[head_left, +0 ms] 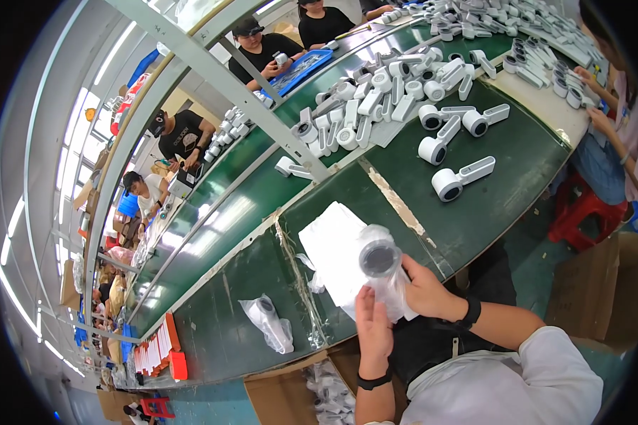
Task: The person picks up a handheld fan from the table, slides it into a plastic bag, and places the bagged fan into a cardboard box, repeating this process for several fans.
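Observation:
A white handheld device with a round grey head [380,258] sits inside a clear plastic bag, over a stack of white sheets or bags [329,237] on the green bench. My right hand [427,289] grips the bagged device from its right side, thumb near the round head. Just below it, my left hand [373,331] has its fingers stretched upward against the lower part of the bag. The device's handle is mostly hidden by the plastic and my hands. Another bagged device [268,323] lies on the bench to the left.
Several loose devices [446,184] lie ahead on the green bench [503,205], with a large pile [383,92] beyond. A metal frame post [276,131] rises at the bench's far edge. An open carton [283,389] with bagged devices stands below. Co-workers sit across and at right.

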Motion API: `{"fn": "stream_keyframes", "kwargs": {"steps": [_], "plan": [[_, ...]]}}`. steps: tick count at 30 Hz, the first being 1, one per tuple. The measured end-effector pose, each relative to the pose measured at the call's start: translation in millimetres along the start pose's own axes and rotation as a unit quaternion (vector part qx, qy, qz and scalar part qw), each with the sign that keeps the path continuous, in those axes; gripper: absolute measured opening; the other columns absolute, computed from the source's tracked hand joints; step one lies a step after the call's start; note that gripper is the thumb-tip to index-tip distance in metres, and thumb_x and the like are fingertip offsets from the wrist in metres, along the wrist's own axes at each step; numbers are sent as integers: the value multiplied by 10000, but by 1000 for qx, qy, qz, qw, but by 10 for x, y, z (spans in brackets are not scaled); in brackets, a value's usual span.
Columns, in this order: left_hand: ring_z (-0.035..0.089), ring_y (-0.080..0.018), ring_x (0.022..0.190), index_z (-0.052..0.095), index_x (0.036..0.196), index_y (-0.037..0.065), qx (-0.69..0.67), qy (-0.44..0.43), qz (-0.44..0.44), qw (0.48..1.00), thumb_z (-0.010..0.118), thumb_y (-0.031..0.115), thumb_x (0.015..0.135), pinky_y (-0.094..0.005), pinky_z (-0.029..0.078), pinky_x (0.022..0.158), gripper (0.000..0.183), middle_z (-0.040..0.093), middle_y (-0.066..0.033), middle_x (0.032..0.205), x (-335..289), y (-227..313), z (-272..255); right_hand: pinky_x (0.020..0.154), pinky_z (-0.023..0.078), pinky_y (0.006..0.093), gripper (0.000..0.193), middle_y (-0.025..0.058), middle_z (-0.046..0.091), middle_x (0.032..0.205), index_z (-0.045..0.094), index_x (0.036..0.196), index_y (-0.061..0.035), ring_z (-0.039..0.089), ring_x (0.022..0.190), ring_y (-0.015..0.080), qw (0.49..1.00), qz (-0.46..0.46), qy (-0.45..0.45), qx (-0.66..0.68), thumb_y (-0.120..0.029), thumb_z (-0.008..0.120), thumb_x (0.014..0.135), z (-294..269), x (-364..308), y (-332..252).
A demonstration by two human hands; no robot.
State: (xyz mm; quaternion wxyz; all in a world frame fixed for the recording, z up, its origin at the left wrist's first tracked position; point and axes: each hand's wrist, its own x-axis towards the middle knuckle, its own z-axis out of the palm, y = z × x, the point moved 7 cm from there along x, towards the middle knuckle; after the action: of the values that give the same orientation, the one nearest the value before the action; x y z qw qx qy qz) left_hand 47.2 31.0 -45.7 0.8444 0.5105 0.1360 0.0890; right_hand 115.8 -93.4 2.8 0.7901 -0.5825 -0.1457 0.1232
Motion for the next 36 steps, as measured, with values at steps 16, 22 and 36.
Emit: {"fn": "stream_keyframes", "kwargs": {"steps": [16, 22, 36], "plan": [[643, -272, 854, 427, 1301, 51, -80, 57, 173, 980, 599, 100, 919, -347, 535, 548, 422, 602, -141, 1121, -314, 743, -802, 566, 470, 309, 106, 122, 634, 721, 677, 898, 19, 606, 605, 232, 923, -250, -56, -287, 0, 656, 796, 199, -279, -182], [579, -148, 672, 500, 1243, -31, 296, 502, 265, 768, 673, 48, 847, -264, 474, 434, 440, 596, -100, 965, -993, 1696, -2009, 510, 445, 269, 108, 94, 627, 704, 691, 924, 2, 572, 541, 165, 945, -178, -59, -269, -24, 660, 824, -53, -232, -281], [567, -220, 865, 523, 1238, -21, 596, 479, 248, 594, 742, 89, 793, -351, 481, 747, 508, 542, -113, 1116, -503, 1619, -2329, 762, 503, 353, 240, 116, 650, 971, 660, 1026, -31, 617, 896, 278, 772, -273, 197, -539, -68, 670, 789, -1445, 200, -761]]}}
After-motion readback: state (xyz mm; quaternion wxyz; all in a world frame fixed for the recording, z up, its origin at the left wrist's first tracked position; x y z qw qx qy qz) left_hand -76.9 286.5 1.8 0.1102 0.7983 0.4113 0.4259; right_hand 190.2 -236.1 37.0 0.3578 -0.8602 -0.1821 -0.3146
